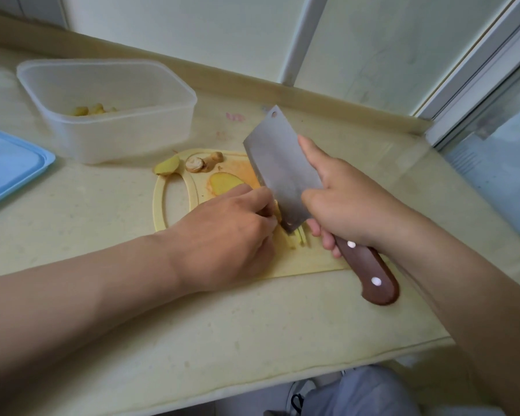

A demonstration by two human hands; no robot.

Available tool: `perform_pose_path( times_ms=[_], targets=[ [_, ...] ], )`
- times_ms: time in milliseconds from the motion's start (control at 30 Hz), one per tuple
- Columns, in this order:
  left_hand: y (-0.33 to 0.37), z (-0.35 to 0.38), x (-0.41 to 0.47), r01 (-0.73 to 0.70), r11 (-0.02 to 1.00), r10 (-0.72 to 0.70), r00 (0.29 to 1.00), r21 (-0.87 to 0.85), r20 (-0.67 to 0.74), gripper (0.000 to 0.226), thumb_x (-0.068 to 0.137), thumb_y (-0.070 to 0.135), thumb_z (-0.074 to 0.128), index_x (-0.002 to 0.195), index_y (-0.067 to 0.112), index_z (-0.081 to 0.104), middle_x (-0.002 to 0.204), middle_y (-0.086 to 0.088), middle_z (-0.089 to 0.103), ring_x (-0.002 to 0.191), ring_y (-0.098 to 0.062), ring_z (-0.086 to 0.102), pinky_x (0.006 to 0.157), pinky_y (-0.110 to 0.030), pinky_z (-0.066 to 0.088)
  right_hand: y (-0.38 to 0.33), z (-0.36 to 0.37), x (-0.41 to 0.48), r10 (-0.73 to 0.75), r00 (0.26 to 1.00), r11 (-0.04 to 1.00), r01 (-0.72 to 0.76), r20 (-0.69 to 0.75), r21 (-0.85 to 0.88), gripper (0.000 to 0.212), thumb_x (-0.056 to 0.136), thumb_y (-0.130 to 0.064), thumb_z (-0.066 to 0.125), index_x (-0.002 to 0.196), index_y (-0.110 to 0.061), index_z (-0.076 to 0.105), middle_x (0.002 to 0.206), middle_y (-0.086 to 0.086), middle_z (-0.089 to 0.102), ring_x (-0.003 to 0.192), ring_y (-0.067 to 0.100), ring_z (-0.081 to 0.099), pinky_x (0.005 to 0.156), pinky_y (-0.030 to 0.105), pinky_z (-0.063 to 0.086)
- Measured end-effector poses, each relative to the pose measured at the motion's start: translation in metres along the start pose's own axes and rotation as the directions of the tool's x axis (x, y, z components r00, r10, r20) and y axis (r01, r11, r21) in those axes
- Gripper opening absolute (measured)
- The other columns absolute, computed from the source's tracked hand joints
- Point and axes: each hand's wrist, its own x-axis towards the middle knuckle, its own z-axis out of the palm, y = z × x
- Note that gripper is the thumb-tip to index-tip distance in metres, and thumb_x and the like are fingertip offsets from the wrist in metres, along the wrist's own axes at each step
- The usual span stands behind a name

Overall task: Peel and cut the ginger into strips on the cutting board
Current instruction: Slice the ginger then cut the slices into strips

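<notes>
Cutting under way: a small ginger piece [278, 210] sits near the middle of the pale yellow cutting board [306, 264], pinned under the curled fingertips of the left hand [225, 235], which touch the flat of the cleaver [278, 166]. The blade is tipped with its edge down on the ginger. Its far end points toward eleven o'clock, and its brown riveted handle points toward five o'clock, overhanging the board's near edge. The right hand [348, 211] grips that handle where it meets the blade, fingers wrapped beneath it and one finger laid straight along the steel. At five o'clock of the piece, on the blade's right side, lie a few thin ginger strips [301, 239], partly hidden by the knife. At twelve o'clock of the left hand a peeled ginger slice [224, 183] lies flat on an orange-stained patch of the board. Farther out, along the board's far rim at eleven o'clock, a ginger chunk [167, 166] and brownish trimmings [203, 162] rest side by side. The board lies on a cream counter [192, 325]. At ten o'clock of the board stands a translucent plastic container [102, 127] with a few yellow pieces in its bottom. A blue lid [6, 163] lies at nine o'clock, cut off by the left edge. A white window frame [478, 85] runs along the counter's right side at two o'clock.
</notes>
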Motion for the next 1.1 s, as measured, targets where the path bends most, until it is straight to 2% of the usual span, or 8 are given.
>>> perform_pose_path(
  times_ms=[167, 433, 533, 733, 833, 933, 1100],
  targets=[
    [0.001, -0.003, -0.001, 0.002, 1.000, -0.002, 1.000, 0.005, 0.016, 0.035, 0.093, 0.025, 0.044, 0.085, 0.008, 0.073, 0.096, -0.009, 0.061, 0.078, -0.028, 0.055, 0.078, -0.038, 0.050, -0.015, 0.002, 0.021, -0.012, 1.000, 0.999, 0.011, -0.014, -0.050, 0.101, 0.084, -0.004, 0.036, 0.161, -0.056, 0.000, 0.063, 0.012, 0.069, 0.045, 0.023, 0.061, 0.043, 0.028, 0.051],
    [0.000, -0.004, -0.002, 0.022, 1.000, -0.022, 1.000, -0.006, 0.013, 0.036, 0.093, 0.025, 0.041, 0.091, 0.009, 0.074, 0.100, -0.008, 0.063, 0.081, -0.028, 0.056, 0.080, -0.032, 0.046, -0.002, -0.007, 0.000, -0.001, 0.999, 0.998, 0.004, 0.045, -0.069, 0.098, 0.088, -0.005, 0.040, 0.154, -0.068, 0.004, 0.062, 0.012, 0.067, 0.043, 0.021, 0.061, 0.044, 0.032, 0.054],
    [0.000, -0.004, -0.001, 0.015, 1.000, -0.015, 1.000, -0.005, 0.020, 0.035, 0.092, 0.024, 0.042, 0.090, 0.008, 0.074, 0.100, -0.008, 0.065, 0.080, -0.028, 0.057, 0.081, -0.030, 0.045, -0.001, -0.003, 0.001, -0.026, 1.000, 0.997, 0.026, 0.011, -0.066, 0.097, 0.089, -0.006, 0.040, 0.156, -0.066, 0.005, 0.065, 0.014, 0.069, 0.044, 0.024, 0.063, 0.043, 0.031, 0.053],
    [0.001, -0.007, -0.001, 0.031, 0.999, -0.030, 0.998, -0.011, 0.062, 0.031, 0.091, 0.022, 0.048, 0.102, 0.007, 0.074, 0.105, -0.008, 0.066, 0.085, -0.028, 0.059, 0.082, -0.033, 0.049, 0.001, -0.001, 0.017, -0.044, 0.997, 0.998, 0.046, -0.065, 0.034, 0.096, 0.089, -0.003, 0.038, 0.158, -0.062, 0.006, 0.067, 0.014, 0.070, 0.044, 0.022, 0.062, 0.045, 0.031, 0.053],
    [0.001, -0.008, -0.002, 0.047, 0.999, -0.047, 0.996, 0.006, 0.072, 0.034, 0.090, 0.022, 0.050, 0.114, 0.007, 0.069, 0.117, -0.011, 0.063, 0.092, -0.031, 0.060, 0.086, -0.038, 0.051, 0.007, -0.007, 0.015, -0.046, 0.996, 0.993, 0.053, -0.070, 0.109, 0.096, 0.090, 0.000, 0.039, 0.159, -0.062, 0.012, 0.058, 0.011, 0.066, 0.043, 0.023, 0.059, 0.044, 0.032, 0.052],
    [0.002, -0.010, -0.001, 0.005, 0.999, -0.008, 0.996, 0.041, 0.092, 0.044, 0.092, 0.025, 0.041, 0.121, 0.005, 0.068, 0.130, -0.014, 0.062, 0.098, -0.033, 0.061, 0.094, -0.033, 0.045, 0.017, -0.015, 0.016, -0.040, 0.997, 0.983, 0.052, -0.072, 0.177, 0.092, 0.092, 0.002, 0.039, 0.160, -0.057, 0.019, 0.059, 0.015, 0.064, 0.042, 0.024, 0.056, 0.043, 0.033, 0.051],
    [0.003, -0.013, 0.001, -0.034, 0.999, 0.029, 0.993, 0.040, 0.112, 0.038, 0.093, 0.020, 0.045, 0.119, 0.005, 0.068, 0.120, -0.011, 0.067, 0.097, -0.031, 0.062, 0.092, -0.032, 0.044, 0.031, -0.024, 0.017, -0.055, 0.995, 0.977, 0.070, -0.080, 0.203, 0.089, 0.093, 0.001, 0.040, 0.155, -0.062, 0.028, 0.063, 0.017, 0.064, 0.043, 0.025, 0.056, 0.045, 0.034, 0.051]
  ],
)
